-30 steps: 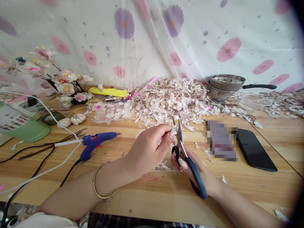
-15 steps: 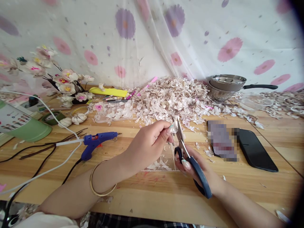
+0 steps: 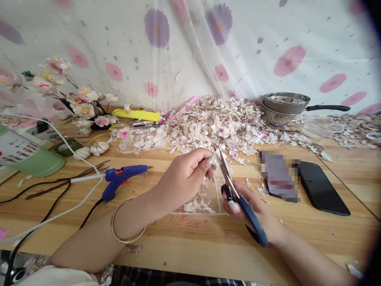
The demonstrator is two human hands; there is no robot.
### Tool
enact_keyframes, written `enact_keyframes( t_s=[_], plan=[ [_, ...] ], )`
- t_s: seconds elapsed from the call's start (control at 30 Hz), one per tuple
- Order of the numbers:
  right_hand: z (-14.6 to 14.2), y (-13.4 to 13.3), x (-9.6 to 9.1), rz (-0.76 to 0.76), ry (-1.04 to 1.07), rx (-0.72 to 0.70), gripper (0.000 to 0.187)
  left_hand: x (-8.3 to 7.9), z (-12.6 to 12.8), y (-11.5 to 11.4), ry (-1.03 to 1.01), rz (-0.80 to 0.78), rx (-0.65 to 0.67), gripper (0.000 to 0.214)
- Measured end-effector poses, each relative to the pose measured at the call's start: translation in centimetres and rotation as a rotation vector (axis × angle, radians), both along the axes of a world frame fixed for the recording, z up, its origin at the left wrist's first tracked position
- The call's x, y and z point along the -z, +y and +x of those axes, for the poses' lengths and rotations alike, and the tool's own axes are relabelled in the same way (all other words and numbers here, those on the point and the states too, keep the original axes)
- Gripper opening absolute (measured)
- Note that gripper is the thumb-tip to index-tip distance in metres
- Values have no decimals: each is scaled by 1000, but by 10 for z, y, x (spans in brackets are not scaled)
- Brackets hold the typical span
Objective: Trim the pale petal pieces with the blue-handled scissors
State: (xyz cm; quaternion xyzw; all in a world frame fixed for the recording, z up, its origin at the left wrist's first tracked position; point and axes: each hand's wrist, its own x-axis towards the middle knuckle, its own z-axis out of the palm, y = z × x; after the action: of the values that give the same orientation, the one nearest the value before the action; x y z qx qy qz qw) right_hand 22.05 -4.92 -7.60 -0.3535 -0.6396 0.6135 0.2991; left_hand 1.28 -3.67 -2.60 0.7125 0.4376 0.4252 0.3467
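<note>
My left hand [image 3: 184, 178] pinches a small pale petal piece [image 3: 217, 159] between thumb and fingers at the middle of the wooden table [image 3: 190, 242]. My right hand [image 3: 253, 214] grips blue-handled scissors [image 3: 235, 192], whose blades point up and meet the petal piece. Below the hands lies a clear flat tray [image 3: 205, 200] with pale trimmings on it. A gold bangle [image 3: 123, 224] sits on my left wrist.
A big heap of pale petal scraps [image 3: 214, 123] lies behind the hands. A blue glue gun [image 3: 119, 178] with cords is at the left, near paper flowers [image 3: 80, 105] and a green lid [image 3: 35, 161]. A black phone [image 3: 321, 186] and steel pans [image 3: 282, 105] are right.
Both hands have drifted slightly right and down with the scissors and petal piece. More of the clear tray with trimmings shows under my left hand.
</note>
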Motion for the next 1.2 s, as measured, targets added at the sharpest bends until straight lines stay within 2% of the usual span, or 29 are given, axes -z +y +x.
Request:
enact_keyframes(
  t_s=[0.33, 0.77, 1.2],
  plan=[
    [1, 2, -2, 17, -19, -9, 45, -1, -4, 3, 56, 33, -20, 16],
    [-2, 4, -8, 36, -99, 46, 51, -2, -6, 6, 70, 38, -20, 17],
    [-1, 6, -12, 75, -132, 44, 46, -3, -10, 9, 153, 11, -25, 26]
  ],
)
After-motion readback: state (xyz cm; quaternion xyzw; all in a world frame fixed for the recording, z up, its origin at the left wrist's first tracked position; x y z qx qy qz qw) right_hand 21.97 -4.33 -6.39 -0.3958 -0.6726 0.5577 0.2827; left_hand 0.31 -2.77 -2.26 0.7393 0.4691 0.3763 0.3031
